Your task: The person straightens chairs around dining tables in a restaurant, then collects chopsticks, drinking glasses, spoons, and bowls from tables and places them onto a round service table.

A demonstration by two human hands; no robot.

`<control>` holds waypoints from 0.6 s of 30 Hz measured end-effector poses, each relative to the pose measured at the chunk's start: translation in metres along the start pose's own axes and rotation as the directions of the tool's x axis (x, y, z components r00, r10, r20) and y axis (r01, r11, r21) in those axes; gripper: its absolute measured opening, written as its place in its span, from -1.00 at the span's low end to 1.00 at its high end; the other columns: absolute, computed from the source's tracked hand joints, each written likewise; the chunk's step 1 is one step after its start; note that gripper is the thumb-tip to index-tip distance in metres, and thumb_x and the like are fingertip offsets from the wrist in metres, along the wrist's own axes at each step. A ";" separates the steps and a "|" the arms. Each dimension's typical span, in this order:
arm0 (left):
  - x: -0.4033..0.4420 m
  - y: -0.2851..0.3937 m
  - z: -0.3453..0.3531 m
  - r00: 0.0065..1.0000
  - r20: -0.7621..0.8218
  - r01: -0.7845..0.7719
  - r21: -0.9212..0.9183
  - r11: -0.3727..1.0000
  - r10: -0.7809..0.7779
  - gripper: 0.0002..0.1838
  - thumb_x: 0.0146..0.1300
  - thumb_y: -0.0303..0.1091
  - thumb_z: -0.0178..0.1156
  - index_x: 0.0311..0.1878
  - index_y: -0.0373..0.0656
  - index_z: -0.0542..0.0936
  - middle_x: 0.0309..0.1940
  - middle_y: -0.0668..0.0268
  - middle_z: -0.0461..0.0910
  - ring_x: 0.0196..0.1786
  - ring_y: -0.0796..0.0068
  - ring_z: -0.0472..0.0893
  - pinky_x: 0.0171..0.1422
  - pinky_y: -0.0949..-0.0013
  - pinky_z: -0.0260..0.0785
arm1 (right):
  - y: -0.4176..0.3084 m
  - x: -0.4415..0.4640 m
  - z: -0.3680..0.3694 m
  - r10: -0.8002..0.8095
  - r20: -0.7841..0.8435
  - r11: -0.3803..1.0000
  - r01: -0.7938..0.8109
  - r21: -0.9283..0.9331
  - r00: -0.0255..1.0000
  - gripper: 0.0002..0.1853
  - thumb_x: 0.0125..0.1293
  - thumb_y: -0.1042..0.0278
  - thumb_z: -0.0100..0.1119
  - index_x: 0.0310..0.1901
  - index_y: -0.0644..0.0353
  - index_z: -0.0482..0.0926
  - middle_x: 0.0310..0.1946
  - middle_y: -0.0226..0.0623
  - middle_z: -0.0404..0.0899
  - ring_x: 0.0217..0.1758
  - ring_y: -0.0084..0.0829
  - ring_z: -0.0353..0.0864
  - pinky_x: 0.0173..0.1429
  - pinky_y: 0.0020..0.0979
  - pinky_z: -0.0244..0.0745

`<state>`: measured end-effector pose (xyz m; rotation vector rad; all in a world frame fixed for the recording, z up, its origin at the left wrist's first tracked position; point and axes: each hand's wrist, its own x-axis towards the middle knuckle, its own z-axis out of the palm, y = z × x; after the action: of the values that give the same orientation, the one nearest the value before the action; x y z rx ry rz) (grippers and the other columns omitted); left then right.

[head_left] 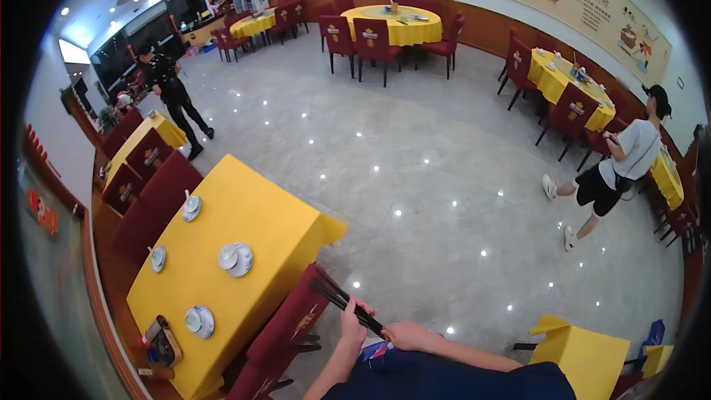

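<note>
A bundle of long black chopsticks [331,290] slants up and left in front of my body. My left hand [354,318] is wrapped round its middle. Around the lower end is my right hand [404,335], its fingers closed; part of that end is hidden in the grip. Just beyond the chopsticks' tips stands a dark red covered chair [285,326]. It is at the side of a table with a yellow cloth [244,200]. On the cloth are stacked bowl-and-plate settings [235,260] and a dark container [161,342] near the corner.
A person in black [169,89] stands at the left. Another person in a white shirt [633,150] walks at the right. Round [378,18] and long [544,78] yellow-clothed tables with red chairs line the walls. Another yellow cloth [581,355] is close on my right.
</note>
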<state>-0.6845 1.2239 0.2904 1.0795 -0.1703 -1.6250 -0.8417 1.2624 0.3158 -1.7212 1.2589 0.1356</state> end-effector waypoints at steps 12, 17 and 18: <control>0.230 -0.027 0.213 0.546 0.507 0.720 0.124 0.683 -0.667 -0.49 0.42 -0.26 -0.09 -0.75 0.13 0.16 -0.88 0.56 0.04 -0.79 0.63 0.10 -0.58 0.44 0.06 | 0.145 0.147 -0.307 0.028 -0.612 0.811 0.340 0.476 0.791 -0.46 0.41 -0.16 -0.03 0.09 0.19 0.51 -0.23 -0.24 0.66 -0.24 -0.35 0.67 -0.18 -0.32 0.55; 0.341 -0.059 0.346 0.425 0.621 0.641 0.308 0.703 -0.659 -0.46 0.43 -0.30 -0.04 -0.75 0.07 0.12 -0.88 0.50 0.09 -0.81 0.61 0.08 -0.59 0.46 0.06 | 0.164 0.255 -0.496 0.032 -0.198 0.009 0.198 0.980 0.980 -0.53 0.50 -0.16 -0.18 -0.18 0.11 0.51 -0.48 -0.43 0.54 -0.53 -0.53 0.48 -0.41 -0.50 0.41; 0.366 -0.052 0.374 0.406 0.624 0.594 0.375 0.711 -0.668 -0.45 0.43 -0.29 -0.04 -0.76 0.08 0.12 -0.88 0.50 0.08 -0.81 0.60 0.08 -0.60 0.46 0.05 | 0.183 0.268 -0.528 -0.046 -0.231 -0.007 0.231 0.973 0.972 -0.55 0.50 -0.15 -0.19 -0.29 0.07 0.44 -0.58 -0.48 0.42 -0.62 -0.57 0.38 -0.50 -0.49 0.35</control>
<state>-0.9721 0.7838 0.2713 0.4730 -0.3995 -2.7569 -1.0833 0.6917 0.3274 -0.4526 0.7783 -0.8941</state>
